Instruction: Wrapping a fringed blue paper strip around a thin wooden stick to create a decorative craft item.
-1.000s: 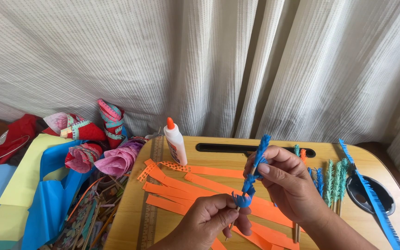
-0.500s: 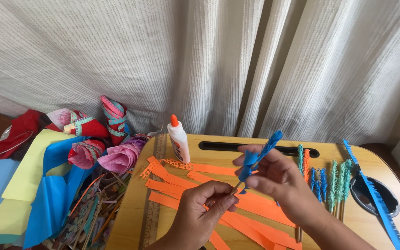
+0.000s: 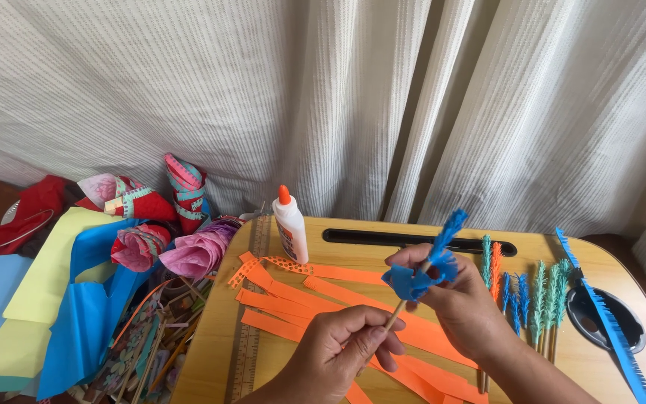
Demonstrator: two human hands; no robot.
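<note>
Fingers of the left hand (image 3: 345, 348) pinched the lower end of a thin wooden stick (image 3: 395, 316), while the right hand (image 3: 450, 303) closed on the blue fringed paper strip (image 3: 428, 265) wound about its upper end, above the worktop (image 3: 211, 359). Orange paper strips (image 3: 300, 299) lay beneath, a glue bottle (image 3: 290, 227) just behind. A loosened right grip would likely let the fringe unwind; too hard a pull could tear it
</note>
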